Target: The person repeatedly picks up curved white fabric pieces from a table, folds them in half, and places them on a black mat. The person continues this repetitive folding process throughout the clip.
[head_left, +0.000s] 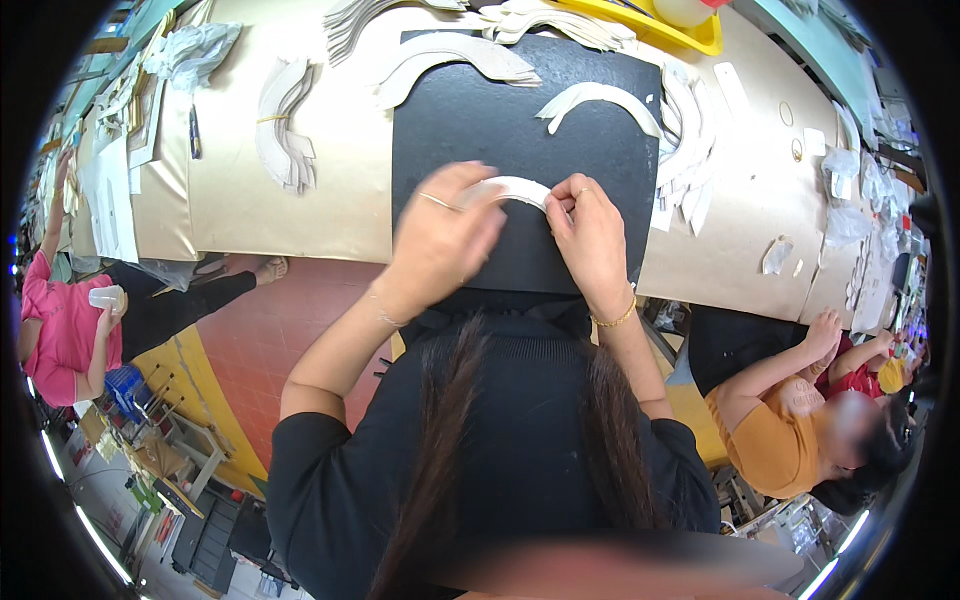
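Observation:
A curved white strip (522,188) arches over the black mat (470,135) in front of me. At its right end my right hand (590,240) is closed, pinching it between thumb and fingers. By its left end is my left hand (445,235), smeared by motion, so whether its fingers grip the strip cannot be made out. Another pale curved strip (600,92) lies farther up on the mat's right side. A stack of wider curved off-white pieces (455,58) spreads across the mat's far left corner.
A banded bundle of curved pieces (285,125) lies left of the mat; loose white strips (685,150) are heaped on its right. A yellow tray (690,35) stands at the back. A person in orange (770,440) sits to the right, and one in pink (70,330) is at the left.

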Demonstrator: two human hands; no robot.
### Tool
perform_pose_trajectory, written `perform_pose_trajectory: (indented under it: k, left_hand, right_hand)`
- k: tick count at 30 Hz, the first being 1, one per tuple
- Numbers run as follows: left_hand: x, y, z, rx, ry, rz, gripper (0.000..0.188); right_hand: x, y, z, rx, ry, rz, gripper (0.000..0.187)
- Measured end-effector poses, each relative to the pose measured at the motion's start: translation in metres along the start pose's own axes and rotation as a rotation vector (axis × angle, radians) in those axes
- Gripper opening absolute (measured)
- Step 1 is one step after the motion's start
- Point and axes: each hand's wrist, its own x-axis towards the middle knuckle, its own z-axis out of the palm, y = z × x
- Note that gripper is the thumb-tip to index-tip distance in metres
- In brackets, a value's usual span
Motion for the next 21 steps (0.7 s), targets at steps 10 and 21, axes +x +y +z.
perform_pose_trajectory:
  k: [10,21]
  left_hand:
    - [-0.009,0.007,0.040,0.193,-0.243,0.190,0.055]
    - [-0.008,0.017,0.046,0.326,-0.269,0.201,0.052]
  right_hand:
    - [-0.021,0.014,-0.036,0.443,-0.243,0.484,0.019]
    - [-0.030,0.023,-0.032,0.048,-0.218,0.282,0.014]
